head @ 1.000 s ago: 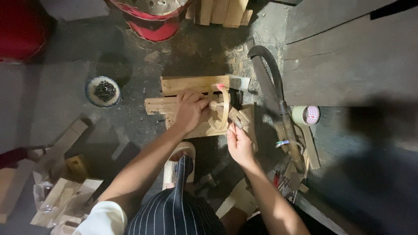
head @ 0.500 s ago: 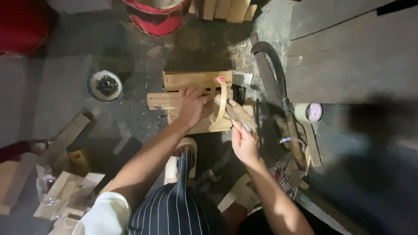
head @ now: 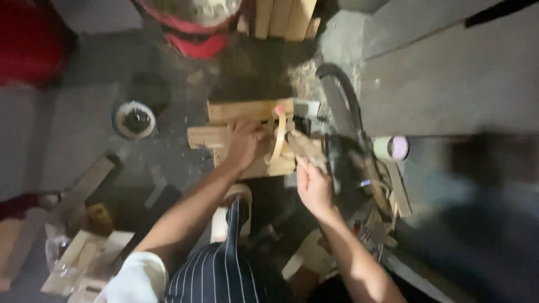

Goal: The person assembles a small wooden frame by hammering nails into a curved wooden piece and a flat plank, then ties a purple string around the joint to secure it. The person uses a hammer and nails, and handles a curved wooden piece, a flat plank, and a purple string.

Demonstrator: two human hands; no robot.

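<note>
My left hand (head: 242,145) presses down on a curved strip of light wood (head: 278,140) that lies on a stack of wooden boards (head: 236,112) on the floor. My right hand (head: 314,188) grips a wooden-handled tool (head: 306,148) whose head rests against the curved strip. The tool's working end is blurred, so I cannot tell its kind.
A hand saw (head: 345,115) lies right of the boards beside a roll of tape (head: 391,148). A small round bowl (head: 133,119) sits at the left. Wood offcuts (head: 84,261) lie at the lower left. A red container (head: 196,25) stands at the top. A concrete step (head: 449,73) rises on the right.
My right hand has lifted the tool up and brought it toward the curved strip. The left hand has stayed on the workpiece. The view has shifted slightly.
</note>
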